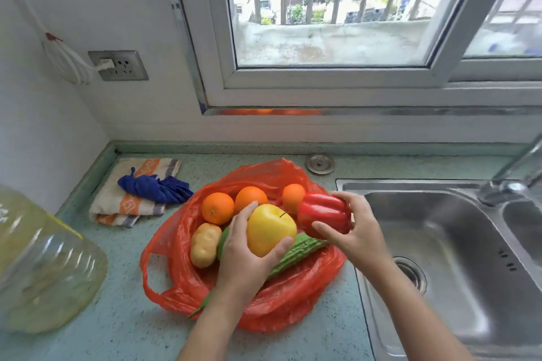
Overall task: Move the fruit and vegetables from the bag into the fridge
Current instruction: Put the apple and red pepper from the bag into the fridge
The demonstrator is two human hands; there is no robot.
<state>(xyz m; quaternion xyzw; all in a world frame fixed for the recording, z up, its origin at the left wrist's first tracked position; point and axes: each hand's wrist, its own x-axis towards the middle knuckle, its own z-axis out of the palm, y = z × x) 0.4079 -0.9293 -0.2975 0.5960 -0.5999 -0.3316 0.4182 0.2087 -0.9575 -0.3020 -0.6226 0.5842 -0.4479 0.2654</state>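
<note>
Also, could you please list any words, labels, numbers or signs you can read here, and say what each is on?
No text here can be read.
Label on the jug: white marks, cut off at the left edge and too blurred to read.
Pattern on the towel: orange shapes, not letters.
The socket: no readable marking.
The bag, apple and pepper: no print or stickers visible.

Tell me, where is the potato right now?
In the head view, the potato lies in the open red plastic bag, at its left side, beside the leftmost orange and the left hand holding the yellow apple.
</note>
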